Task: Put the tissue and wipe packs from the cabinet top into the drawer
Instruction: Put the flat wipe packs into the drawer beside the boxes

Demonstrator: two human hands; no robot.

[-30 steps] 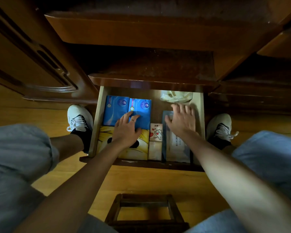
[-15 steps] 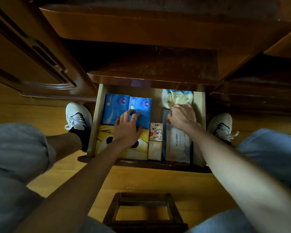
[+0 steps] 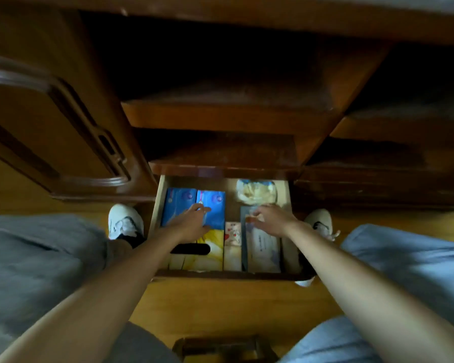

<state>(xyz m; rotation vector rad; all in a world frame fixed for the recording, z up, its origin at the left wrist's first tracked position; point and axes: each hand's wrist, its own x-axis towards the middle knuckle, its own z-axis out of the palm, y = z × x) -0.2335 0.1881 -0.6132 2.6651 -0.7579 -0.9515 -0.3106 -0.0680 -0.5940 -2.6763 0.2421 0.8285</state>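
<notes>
Tissue and wipe packs fill the open drawer [image 3: 156, 205] below the dark wooden cabinet [image 3: 220, 111]. Two blue packs [image 3: 184, 203] lie side by side at the back left, a yellow pack [image 3: 212, 242] sits in front of them, and a small white pack with a red heart [image 3: 232, 233] stands in the middle. A pale long pack [image 3: 262, 252] runs along the right side, and a crinkled clear bag [image 3: 257, 192] rests at the back right corner.

The person's left hand [image 3: 193, 222] lies spread and flat over the edge where the blue packs meet the yellow one, fingers loose, gripping nothing. The right hand [image 3: 271, 220] hovers over the far end of the pale long pack, just in front of the clear bag; its fingers are curled and blurred, and I cannot tell whether they pinch anything.

White shoes [image 3: 125, 221] flank the drawer on the wooden floor [image 3: 220, 305], and a small wooden stool [image 3: 226, 348] shows at the bottom edge.
</notes>
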